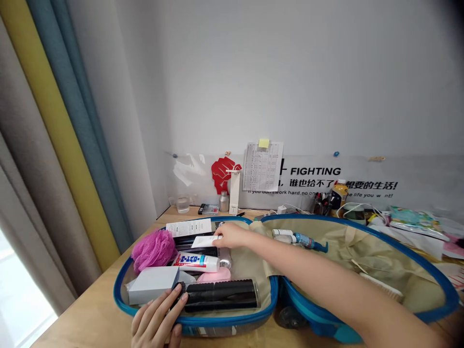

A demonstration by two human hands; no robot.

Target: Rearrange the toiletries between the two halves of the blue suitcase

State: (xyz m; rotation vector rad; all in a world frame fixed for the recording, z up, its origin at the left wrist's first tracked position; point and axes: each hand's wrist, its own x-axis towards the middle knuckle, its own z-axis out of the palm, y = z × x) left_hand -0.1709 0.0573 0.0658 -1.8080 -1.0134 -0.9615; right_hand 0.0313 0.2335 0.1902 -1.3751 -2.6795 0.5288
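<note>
One blue-rimmed suitcase [271, 303] lay open in two halves, with one toothpaste tube [201, 262] in its left half. Two hands were at work. The right hand [232, 235], just beyond the toothpaste tube, had its thumb and fingers closed on the end of one small white packet [203, 240]. The left hand [159, 314], nearer the wearer than the tube, lay over the rim with its fingertips at one black ridged case [221, 295]; I could not tell whether it gripped anything.

The left half also held one pink bath puff [154, 250] and one pale box [154, 285], left of the tube; one pink rounded thing [214, 275] just on its near side; and one white printed carton [188, 227] on its far side. In the right half, well to the tube's right, were two whitish bottles [284, 236], one blue pump bottle [305, 240] and one pale long object [384, 287], too unclear to name.

The right forearm [319, 270] crossed that half, hiding part of it. Well beyond the tube, by the wall, stood one clear cup [182, 205], one silvery bottle [224, 202] and one white upright stand [234, 193].
</note>
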